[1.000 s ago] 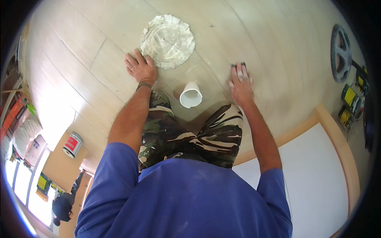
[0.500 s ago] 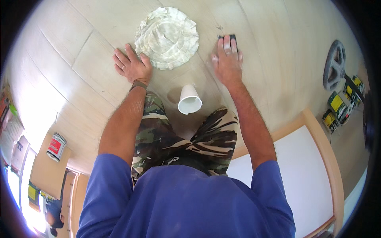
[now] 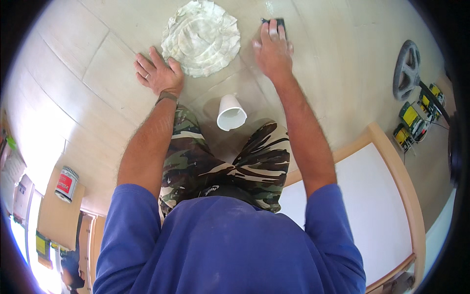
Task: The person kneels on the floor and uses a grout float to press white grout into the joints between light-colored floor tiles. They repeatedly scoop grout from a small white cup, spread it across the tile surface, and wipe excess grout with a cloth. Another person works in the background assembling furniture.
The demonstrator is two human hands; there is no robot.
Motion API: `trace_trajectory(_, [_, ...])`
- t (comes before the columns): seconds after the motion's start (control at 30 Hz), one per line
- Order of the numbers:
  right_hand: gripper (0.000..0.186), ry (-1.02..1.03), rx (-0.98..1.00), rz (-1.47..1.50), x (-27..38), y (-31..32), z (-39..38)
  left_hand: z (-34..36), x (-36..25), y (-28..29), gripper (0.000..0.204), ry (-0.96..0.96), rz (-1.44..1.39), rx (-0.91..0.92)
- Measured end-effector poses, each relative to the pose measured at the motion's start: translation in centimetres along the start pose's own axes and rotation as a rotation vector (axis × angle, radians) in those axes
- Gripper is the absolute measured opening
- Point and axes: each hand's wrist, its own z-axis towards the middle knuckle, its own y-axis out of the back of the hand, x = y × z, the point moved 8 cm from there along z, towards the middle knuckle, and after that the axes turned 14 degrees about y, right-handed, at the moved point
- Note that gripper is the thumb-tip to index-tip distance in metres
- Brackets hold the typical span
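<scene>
On the wood-plank-patterned floor (image 3: pixel 333 73), my left hand (image 3: pixel 161 78) lies flat with its fingers spread. Its thumb is at the edge of a round, crumpled off-white cloth pad (image 3: pixel 200 39). Farther right, my right hand (image 3: pixel 274 51) presses a small dark block (image 3: pixel 280 22) to the floor, fingers bent over its top; most of the block is hidden beneath them. A pale wet-looking streak shows just beyond it. Between my knees and the pad is a white cup (image 3: pixel 231 113), its open mouth towards me.
A grey spoked wheel (image 3: pixel 406 71) on a rod stands at the right, beside several yellow-and-black boxes (image 3: pixel 411 115). A wood-framed white panel (image 3: pixel 372 196) lies at my lower right. A red-labelled can (image 3: pixel 66 183) rests on a wooden board (image 3: pixel 58 220) at the left.
My right hand has slid the dark block farther away across the floor. My left hand stays planted beside the cloth pad. The whole view has shifted slightly.
</scene>
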Motion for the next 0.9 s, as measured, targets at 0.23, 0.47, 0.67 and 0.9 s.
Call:
trace_trajectory(0.23, [0.058, 0.003, 0.028, -0.036, -0.8, 0.0, 1.0, 0.5, -0.6, 0.2, 0.066, -0.017, 0.003, -0.013])
trace_trajectory(0.47, [0.059, -0.028, 0.128, -0.025, -0.1, -0.8, -1.2, 0.7, 0.1, -0.3, 0.065, -0.002, 0.014, -0.028])
trace_trajectory(0.67, [0.060, -0.051, 0.139, 0.035, 0.7, -0.7, -1.0, 0.5, 0.4, 0.0, 0.065, -0.001, -0.011, -0.022])
trace_trajectory(0.9, [0.059, -0.014, 0.047, -0.006, -0.6, 0.8, 3.1, 0.3, -0.5, 0.6, 0.065, -0.012, -0.033, -0.011])
